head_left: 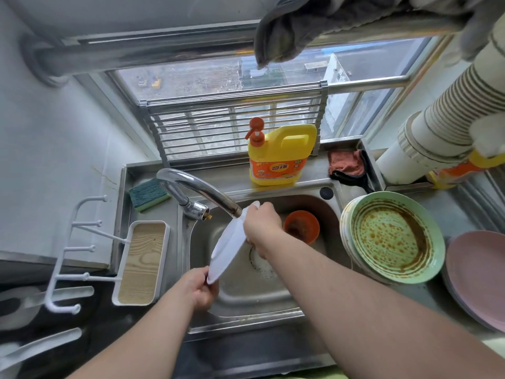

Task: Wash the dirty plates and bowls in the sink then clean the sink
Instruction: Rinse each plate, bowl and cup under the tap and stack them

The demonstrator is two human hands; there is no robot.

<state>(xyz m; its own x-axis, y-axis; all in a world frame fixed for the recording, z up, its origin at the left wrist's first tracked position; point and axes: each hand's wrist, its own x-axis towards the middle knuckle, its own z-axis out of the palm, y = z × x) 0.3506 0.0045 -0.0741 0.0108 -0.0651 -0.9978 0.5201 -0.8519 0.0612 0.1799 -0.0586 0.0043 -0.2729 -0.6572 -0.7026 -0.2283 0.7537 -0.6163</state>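
I see the white plate point(228, 243) held on edge over the sink point(254, 302), tilted, its upper rim just under the faucet point(199, 191) spout. My left hand point(200, 289) pinches the plate's lower rim at about 7 o'clock of the basin; my right hand point(262, 228) curls against the plate's upper part at 12 o'clock, though I cannot tell whether it grips the rim or only rubs the face. An orange bowl point(302, 225) sits inside the sink at 2 o'clock, soiled brown. At 3 o'clock, on the steel surface point(448, 212), a stack of plates is topped by a green plate point(393, 237) spotted with brown sauce, and pink plates point(481, 277) lie just beside it. At 12 o'clock behind the basin stands a yellow detergent jug point(281, 155) with an orange pump; its orange label carries Chinese characters I cannot read clearly. A green sponge point(149, 194) lies at 10 o'clock, a white tray point(142, 262) at 9 o'clock, and a red cloth point(345, 162) at 1 o'clock.
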